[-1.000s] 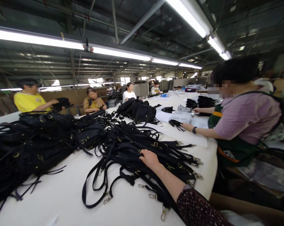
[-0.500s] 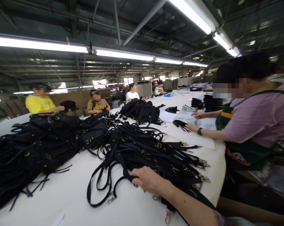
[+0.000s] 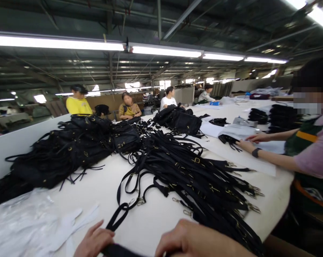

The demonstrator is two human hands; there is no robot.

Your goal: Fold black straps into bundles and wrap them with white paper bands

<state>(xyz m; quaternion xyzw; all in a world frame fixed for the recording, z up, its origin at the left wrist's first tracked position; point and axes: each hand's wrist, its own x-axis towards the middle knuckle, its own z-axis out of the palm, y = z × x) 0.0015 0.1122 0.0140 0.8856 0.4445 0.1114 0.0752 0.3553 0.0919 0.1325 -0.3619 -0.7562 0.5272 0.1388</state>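
Observation:
At the bottom edge my left hand [image 3: 94, 240] is closed round a black strap [image 3: 117, 219], which makes a loop above my fingers. The same dark band runs below toward my right hand [image 3: 185, 235], whose fingers are curled on it; the lower part of that grip is cut off by the frame. Just beyond both hands lies a big heap of black straps [image 3: 183, 167] with brass-coloured buckles and snap hooks, their hook ends fanned out to the right.
Black bags [image 3: 78, 146] are piled at the left, more bags [image 3: 177, 119] behind the straps. Clear plastic bags [image 3: 22, 221] and white paper pieces [image 3: 73, 221] lie front left. At right a co-worker's hands [image 3: 248, 144] touch a small black item on the white table [image 3: 274, 185]. Other people sit across.
The view has swung left. My right hand has drawn back from the heap to the bottom edge with a strap, and my left hand has come into view gripping it.

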